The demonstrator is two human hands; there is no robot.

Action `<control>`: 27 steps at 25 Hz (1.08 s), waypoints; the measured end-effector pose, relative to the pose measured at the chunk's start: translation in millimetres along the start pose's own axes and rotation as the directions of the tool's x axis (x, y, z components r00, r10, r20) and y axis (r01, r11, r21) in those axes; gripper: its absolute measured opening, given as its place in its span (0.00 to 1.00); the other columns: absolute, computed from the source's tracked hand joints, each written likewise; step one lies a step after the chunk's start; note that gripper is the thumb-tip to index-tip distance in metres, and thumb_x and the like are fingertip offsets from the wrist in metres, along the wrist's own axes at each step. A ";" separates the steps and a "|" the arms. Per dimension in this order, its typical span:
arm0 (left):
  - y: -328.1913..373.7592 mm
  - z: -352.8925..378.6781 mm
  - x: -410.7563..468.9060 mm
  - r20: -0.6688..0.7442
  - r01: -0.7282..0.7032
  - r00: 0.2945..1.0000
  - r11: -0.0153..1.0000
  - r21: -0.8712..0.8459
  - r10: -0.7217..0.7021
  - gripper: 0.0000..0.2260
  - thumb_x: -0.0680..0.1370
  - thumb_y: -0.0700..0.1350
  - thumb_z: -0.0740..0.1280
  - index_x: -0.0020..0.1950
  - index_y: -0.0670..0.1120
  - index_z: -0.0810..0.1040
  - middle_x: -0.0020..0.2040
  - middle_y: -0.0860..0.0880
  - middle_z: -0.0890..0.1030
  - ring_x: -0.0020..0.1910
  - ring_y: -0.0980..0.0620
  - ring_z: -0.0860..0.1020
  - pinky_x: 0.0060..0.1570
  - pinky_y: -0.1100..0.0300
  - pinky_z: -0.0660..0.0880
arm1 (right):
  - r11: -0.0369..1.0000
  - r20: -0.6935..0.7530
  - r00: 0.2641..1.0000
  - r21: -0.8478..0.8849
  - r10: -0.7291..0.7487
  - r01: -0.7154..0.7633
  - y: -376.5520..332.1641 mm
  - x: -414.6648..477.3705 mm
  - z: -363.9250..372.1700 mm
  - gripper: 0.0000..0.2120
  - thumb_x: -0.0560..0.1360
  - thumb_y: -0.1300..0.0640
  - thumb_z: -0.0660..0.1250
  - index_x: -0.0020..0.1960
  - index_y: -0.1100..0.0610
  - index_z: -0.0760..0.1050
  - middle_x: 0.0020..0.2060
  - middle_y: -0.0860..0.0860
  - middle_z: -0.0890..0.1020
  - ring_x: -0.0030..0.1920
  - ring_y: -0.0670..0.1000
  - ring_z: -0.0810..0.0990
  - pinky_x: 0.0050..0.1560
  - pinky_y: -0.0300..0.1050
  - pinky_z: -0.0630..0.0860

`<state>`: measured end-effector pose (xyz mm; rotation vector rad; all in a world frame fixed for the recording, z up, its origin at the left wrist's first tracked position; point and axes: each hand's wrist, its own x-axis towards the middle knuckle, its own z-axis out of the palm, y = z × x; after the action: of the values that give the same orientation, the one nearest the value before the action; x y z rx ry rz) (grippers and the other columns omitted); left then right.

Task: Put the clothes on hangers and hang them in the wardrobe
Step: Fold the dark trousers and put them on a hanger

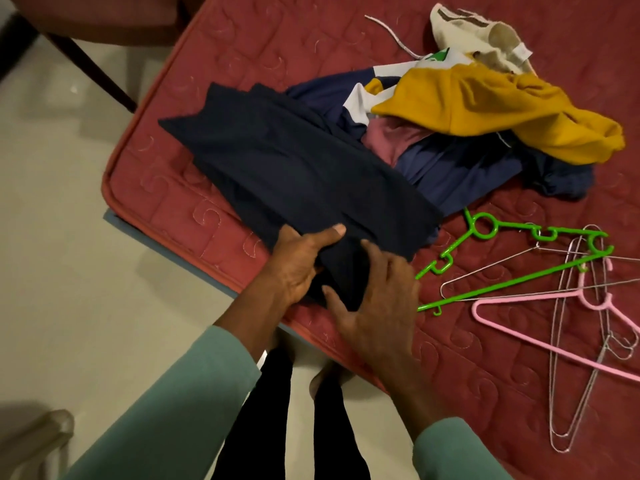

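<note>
1. At the corner of a red quilted mattress (166, 188), a dark navy garment (294, 168) lies stretched flat, likely being readied for a hanger.
2. The left hand (298, 265) pinches its near end, thumb on top; the right hand (377, 306) presses alongside, fingers spread.
3. A green hanger (502, 283), a pink hanger (526, 297) and wire hangers (556, 341) lie near; a mustard garment (485, 105) tops the waiting pile.

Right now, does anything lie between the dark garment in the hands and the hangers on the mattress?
Nothing visible does. The left hand grips the dark garment, the right hand rests on it, and only bare mattress separates it from the green hanger. The wardrobe is out of view.
</note>
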<state>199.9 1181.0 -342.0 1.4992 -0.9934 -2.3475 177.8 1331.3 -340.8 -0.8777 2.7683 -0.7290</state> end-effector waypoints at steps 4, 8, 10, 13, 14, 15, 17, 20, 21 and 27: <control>6.5 -2.2 2.7 0.065 0.049 0.997 0.999 0.007 -0.049 0.21 0.76 0.33 0.74 0.69 0.40 0.78 0.61 0.44 0.85 0.62 0.45 0.83 0.60 0.48 0.82 | 0.985 0.063 0.993 -0.137 -0.097 0.105 21.2 5.3 15.5 0.38 0.64 0.61 0.78 0.71 0.54 0.66 0.43 0.53 0.77 0.39 0.58 0.79 0.35 0.52 0.77; 43.5 -25.5 39.8 -0.022 -0.019 1.000 0.957 -0.288 0.013 0.16 0.81 0.41 0.67 0.69 0.39 0.79 0.63 0.41 0.83 0.59 0.44 0.83 0.62 0.49 0.80 | 0.921 0.102 0.965 -0.290 -0.240 0.260 41.0 -7.7 17.8 0.33 0.68 0.64 0.65 0.73 0.55 0.67 0.36 0.52 0.74 0.32 0.56 0.74 0.28 0.51 0.72; 62.0 -40.4 65.1 -0.063 -0.082 0.996 0.960 -0.266 0.067 0.18 0.83 0.47 0.67 0.70 0.40 0.78 0.65 0.41 0.83 0.61 0.44 0.83 0.63 0.48 0.80 | 0.897 0.172 0.956 -0.339 -0.236 0.283 50.5 -17.1 19.6 0.35 0.70 0.62 0.60 0.78 0.56 0.64 0.36 0.52 0.73 0.33 0.56 0.72 0.32 0.52 0.73; 71.6 -47.0 86.3 -0.061 -0.076 0.996 0.986 -0.148 0.067 0.25 0.81 0.54 0.71 0.74 0.42 0.75 0.68 0.41 0.81 0.65 0.44 0.81 0.64 0.43 0.79 | 0.902 0.276 0.954 -0.373 -0.114 0.216 54.8 -27.6 22.0 0.42 0.67 0.53 0.69 0.80 0.55 0.62 0.39 0.53 0.75 0.38 0.57 0.74 0.41 0.54 0.75; 74.8 -45.0 87.4 -0.053 -0.063 0.997 0.990 -0.125 0.056 0.26 0.80 0.55 0.71 0.73 0.42 0.76 0.68 0.42 0.81 0.65 0.44 0.81 0.65 0.44 0.78 | 0.915 0.285 0.957 -0.369 -0.056 0.163 51.1 -29.0 20.5 0.41 0.69 0.46 0.69 0.80 0.54 0.64 0.41 0.53 0.76 0.41 0.57 0.75 0.44 0.54 0.75; 77.9 -44.7 90.0 -0.042 -0.045 0.998 0.993 -0.112 0.041 0.26 0.81 0.58 0.69 0.72 0.42 0.77 0.67 0.42 0.82 0.65 0.44 0.82 0.65 0.44 0.78 | 0.927 0.264 0.965 -0.358 -0.014 0.111 46.7 -27.9 19.4 0.38 0.71 0.39 0.67 0.78 0.54 0.68 0.44 0.54 0.77 0.44 0.57 0.75 0.46 0.54 0.73; 84.4 -45.0 95.9 -0.020 -0.058 0.998 0.985 -0.159 0.056 0.26 0.82 0.62 0.65 0.69 0.43 0.79 0.66 0.42 0.83 0.64 0.44 0.82 0.64 0.46 0.79 | 0.959 0.130 0.991 -0.282 0.007 0.030 35.5 -15.4 16.0 0.33 0.75 0.35 0.63 0.72 0.55 0.74 0.49 0.55 0.77 0.48 0.58 0.74 0.47 0.53 0.71; 85.7 -49.0 103.0 -0.095 -0.138 0.988 0.961 -0.240 0.118 0.28 0.80 0.64 0.67 0.69 0.44 0.79 0.65 0.42 0.83 0.62 0.42 0.83 0.60 0.44 0.81 | 0.990 -0.106 0.994 -0.142 0.004 -0.020 4.4 33.9 13.1 0.29 0.80 0.42 0.63 0.75 0.57 0.70 0.63 0.58 0.75 0.55 0.60 0.74 0.51 0.56 0.72; 84.8 -50.5 103.8 -0.121 -0.134 0.987 0.964 -0.231 0.108 0.27 0.80 0.64 0.67 0.69 0.44 0.80 0.64 0.43 0.83 0.62 0.43 0.83 0.58 0.46 0.82 | 0.986 -0.162 0.986 -0.153 0.045 -0.071 -4.2 55.7 13.8 0.30 0.81 0.42 0.62 0.78 0.57 0.67 0.67 0.59 0.74 0.57 0.60 0.74 0.52 0.57 0.72; 101.0 -73.7 105.7 0.134 0.077 0.989 0.987 -0.141 -0.058 0.24 0.85 0.55 0.60 0.76 0.43 0.73 0.71 0.43 0.79 0.70 0.45 0.78 0.67 0.49 0.77 | 0.940 -0.181 0.974 -0.288 0.136 -0.185 15.3 144.5 6.0 0.17 0.81 0.46 0.62 0.51 0.61 0.78 0.45 0.62 0.81 0.47 0.66 0.76 0.44 0.60 0.73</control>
<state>193.8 1021.1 -376.7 1.3624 -0.7892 -2.5325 53.6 1256.7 -352.7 -0.6506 3.1052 -0.3653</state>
